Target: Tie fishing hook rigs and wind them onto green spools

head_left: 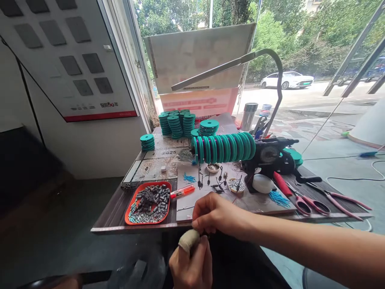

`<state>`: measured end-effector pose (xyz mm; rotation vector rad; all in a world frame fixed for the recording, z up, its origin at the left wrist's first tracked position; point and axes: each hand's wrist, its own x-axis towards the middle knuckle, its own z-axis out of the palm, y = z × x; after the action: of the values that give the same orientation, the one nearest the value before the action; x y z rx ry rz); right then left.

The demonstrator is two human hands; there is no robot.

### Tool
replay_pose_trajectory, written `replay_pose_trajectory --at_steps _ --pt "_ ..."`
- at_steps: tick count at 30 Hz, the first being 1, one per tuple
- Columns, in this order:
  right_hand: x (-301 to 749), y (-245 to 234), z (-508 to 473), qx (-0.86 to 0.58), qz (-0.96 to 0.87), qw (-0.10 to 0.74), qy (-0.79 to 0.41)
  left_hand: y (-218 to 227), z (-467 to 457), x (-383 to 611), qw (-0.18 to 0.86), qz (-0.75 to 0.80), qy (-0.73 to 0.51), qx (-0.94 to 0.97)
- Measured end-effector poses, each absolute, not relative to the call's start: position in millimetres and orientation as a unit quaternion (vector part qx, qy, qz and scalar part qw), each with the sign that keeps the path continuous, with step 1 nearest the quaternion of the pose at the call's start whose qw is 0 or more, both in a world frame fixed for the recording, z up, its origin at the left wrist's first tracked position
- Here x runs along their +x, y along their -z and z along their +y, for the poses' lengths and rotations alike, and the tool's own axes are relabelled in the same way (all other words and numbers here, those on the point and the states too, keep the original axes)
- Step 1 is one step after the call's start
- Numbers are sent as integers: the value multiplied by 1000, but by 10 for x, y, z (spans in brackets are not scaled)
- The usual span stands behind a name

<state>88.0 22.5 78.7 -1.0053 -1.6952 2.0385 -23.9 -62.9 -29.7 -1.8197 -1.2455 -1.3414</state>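
Tiny dark part (206,234), pinched, mostly hidden — just below table (135,229) edge

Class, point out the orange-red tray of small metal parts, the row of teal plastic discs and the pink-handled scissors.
Orange-red tray of small metal parts (131,202): head view, left rim.
Row of teal plastic discs (224,147): head view, edge of a middle disc.
Pink-handled scissors (300,200): head view, handle arm near the pivot.

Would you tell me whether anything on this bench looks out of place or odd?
One finger of the left hand wears a beige cloth wrap; loose blue strands lie scattered beside the red-handled scissors.
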Motion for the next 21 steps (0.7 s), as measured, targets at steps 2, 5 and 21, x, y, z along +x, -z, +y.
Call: replay_pose_trajectory --at_steps 2,5,21 --pt "819 -750 274 -362 -588 142 -709 238 -610 -262 280 -451 495 -688" --pt "774 -690 289 -375 -596 131 -698 179 -607 -289 267 -409 495 -719" --pt "1498 -150 -188 -38 -955 295 3 -113 -645 -199 -733 -497 451 -108"
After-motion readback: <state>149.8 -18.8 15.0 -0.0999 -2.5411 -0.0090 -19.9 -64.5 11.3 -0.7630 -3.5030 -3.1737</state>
